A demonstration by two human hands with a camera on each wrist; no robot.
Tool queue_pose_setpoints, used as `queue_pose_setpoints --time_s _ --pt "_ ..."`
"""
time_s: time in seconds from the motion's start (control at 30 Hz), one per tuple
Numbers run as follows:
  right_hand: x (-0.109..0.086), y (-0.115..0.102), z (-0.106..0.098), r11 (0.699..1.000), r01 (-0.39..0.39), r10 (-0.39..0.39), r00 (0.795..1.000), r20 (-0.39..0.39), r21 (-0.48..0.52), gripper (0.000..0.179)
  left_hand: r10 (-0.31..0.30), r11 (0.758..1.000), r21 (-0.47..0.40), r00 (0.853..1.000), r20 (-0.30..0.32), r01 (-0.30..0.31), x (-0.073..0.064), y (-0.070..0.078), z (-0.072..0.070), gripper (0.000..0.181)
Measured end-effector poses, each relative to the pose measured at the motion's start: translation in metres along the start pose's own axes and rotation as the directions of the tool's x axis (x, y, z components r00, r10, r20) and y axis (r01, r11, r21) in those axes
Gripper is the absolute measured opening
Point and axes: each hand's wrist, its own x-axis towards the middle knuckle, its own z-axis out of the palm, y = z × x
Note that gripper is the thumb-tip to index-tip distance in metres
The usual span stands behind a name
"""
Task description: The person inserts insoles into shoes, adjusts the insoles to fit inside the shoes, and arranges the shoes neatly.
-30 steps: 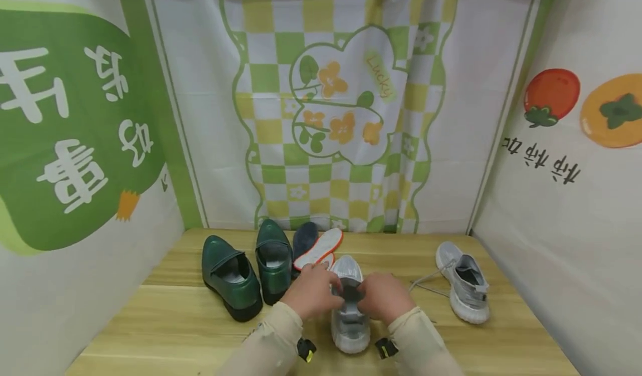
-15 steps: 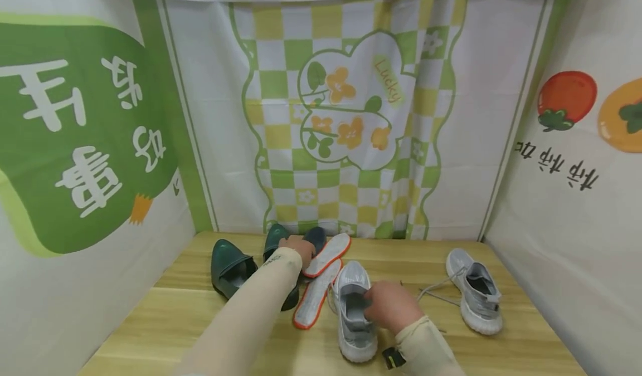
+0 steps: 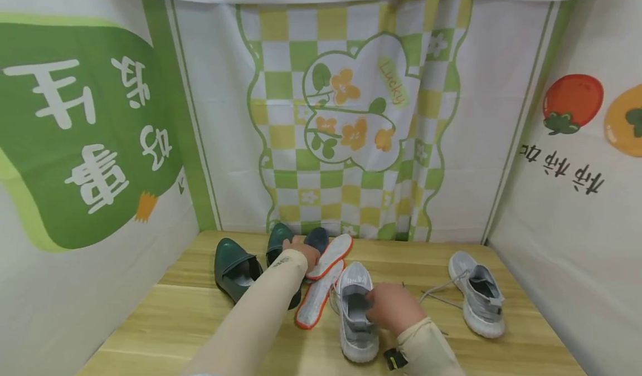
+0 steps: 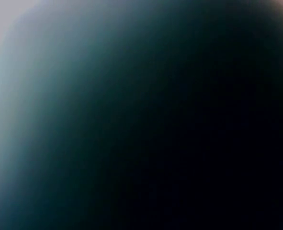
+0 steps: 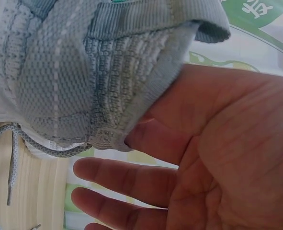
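A grey knit sneaker (image 3: 358, 337) stands at front centre, toe away from me. My right hand (image 3: 396, 309) is at the right side of its opening. In the right wrist view, the thumb and index finger pinch the collar (image 5: 151, 91), while the other fingers (image 5: 127, 177) extend free. My left hand (image 3: 303, 252) reaches far left of the sneaker, between a green loafer (image 3: 277, 239) and the insoles. Beneath or beside it lie a dark insole (image 3: 317, 238) and a white, orange-edged insole (image 3: 338, 249). Its fingertips are hidden, and the left wrist view is dark blur.
A second white insole (image 3: 317, 303) lies left of the sneaker. Another green loafer (image 3: 233, 270) stands farther left. At right, the other grey sneaker (image 3: 478, 292) trails a loose lace (image 3: 436, 292). Fabric walls enclose the wooden tabletop (image 3: 165, 320) at the back and sides.
My left hand has left the sneaker's opening and moved left and away, to the insoles, uncovering the nearer white insole. My right hand has stayed at the sneaker. The head view has shifted slightly.
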Motion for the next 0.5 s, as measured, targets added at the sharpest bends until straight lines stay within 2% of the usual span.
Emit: queue_pose_setpoints --time_s 0.07,0.2,0.27,0.33,0.5 --pt "0.000 0.002 0.002 1.000 0.001 -0.001 1.000 -0.013 -0.004 0.034 0.016 1.000 0.016 1.000 0.005 -0.016 -0.002 0.001 0.000 0.038" --pt "0.000 0.005 0.004 1.000 0.012 -0.013 0.999 -0.050 -0.006 0.034 0.007 0.999 0.049 1.000 0.020 -0.007 -0.010 0.005 -0.003 0.066" --pt "-0.001 0.004 0.005 1.000 0.018 -0.018 0.998 -0.061 0.004 0.033 -0.011 0.997 0.078 1.000 0.027 0.008 -0.014 0.008 -0.006 0.074" --pt "-0.002 0.004 0.004 1.000 0.011 -0.010 0.999 -0.053 0.017 0.034 -0.018 0.993 0.121 0.999 0.030 0.014 -0.015 0.011 -0.006 0.069" --pt "-0.005 0.002 0.003 1.000 0.000 0.000 1.000 -0.016 0.014 0.032 -0.013 0.986 0.166 1.000 0.022 0.009 -0.018 0.013 -0.005 0.026"
